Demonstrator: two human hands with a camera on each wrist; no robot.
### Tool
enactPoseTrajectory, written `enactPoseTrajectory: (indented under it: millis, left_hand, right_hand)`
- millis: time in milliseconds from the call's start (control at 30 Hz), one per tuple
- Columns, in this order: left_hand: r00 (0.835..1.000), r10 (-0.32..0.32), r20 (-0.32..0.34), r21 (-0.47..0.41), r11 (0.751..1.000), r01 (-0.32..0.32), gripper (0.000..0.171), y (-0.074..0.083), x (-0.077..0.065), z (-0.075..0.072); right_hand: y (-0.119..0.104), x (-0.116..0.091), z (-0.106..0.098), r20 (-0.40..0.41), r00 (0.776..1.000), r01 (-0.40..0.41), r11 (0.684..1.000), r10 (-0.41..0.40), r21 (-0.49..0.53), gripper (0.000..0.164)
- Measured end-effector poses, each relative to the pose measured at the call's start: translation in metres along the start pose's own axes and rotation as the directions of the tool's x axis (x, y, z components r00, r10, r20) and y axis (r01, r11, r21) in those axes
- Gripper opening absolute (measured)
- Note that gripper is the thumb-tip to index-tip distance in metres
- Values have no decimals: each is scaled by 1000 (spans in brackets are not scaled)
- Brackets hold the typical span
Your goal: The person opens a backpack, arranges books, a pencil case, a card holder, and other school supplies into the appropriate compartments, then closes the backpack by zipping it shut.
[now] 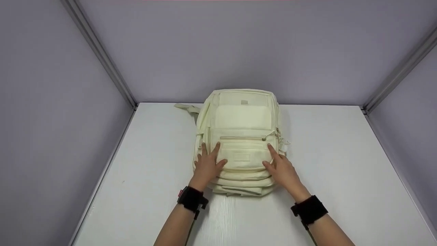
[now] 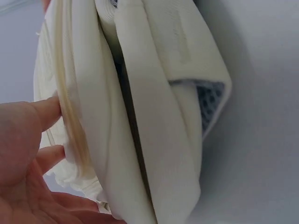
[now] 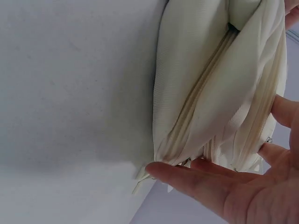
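A cream backpack (image 1: 243,118) lies on its back on the white table, front pockets facing up. My left hand (image 1: 207,165) rests with spread fingers on the lower left of its front, and my right hand (image 1: 282,169) touches the lower right in the same manner. A front zipper (image 1: 242,138) runs across the bag above my fingers. In the left wrist view, a side pocket with grey mesh lining (image 2: 210,100) shows beside folded fabric. From the right wrist, a long side zipper (image 3: 201,88) appears closed, with my fingers along the bag's side.
A strap (image 1: 187,108) sticks out from the bag's upper left onto the table (image 1: 164,153). Grey panels (image 1: 239,44) enclose the back and both sides, with metal posts (image 1: 102,54) at the corners. Black bands are on both wrists.
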State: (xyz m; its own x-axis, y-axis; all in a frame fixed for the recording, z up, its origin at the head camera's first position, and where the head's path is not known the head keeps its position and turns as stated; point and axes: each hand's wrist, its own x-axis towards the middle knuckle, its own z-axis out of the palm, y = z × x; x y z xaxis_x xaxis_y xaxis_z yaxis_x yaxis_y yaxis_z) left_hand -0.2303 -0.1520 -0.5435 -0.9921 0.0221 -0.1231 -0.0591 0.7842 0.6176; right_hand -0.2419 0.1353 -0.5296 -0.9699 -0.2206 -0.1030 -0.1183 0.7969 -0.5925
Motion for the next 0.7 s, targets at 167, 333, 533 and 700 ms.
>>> enactPoseTrajectory:
  millis: [167,333,533,700]
  left_hand:
    - [997,-14,82,24,1000,12,71,3,4,-1]
    - [990,30,135,-26,999,-26,72,3,11,-1]
    - [980,90,178,-101,992,-73,73,2,23,-1]
    - [978,104,183,-104,991,-86,73,2,33,-1]
  right_hand:
    - [2,6,-1,46,999,6,1000,-5,-10,71]
    - [6,17,-6,56,998,-9,998,12,-55,72]
    - [12,29,-13,84,995,-57,996,62,-70,73]
    - [15,37,-18,113,991,-65,997,70,-51,74]
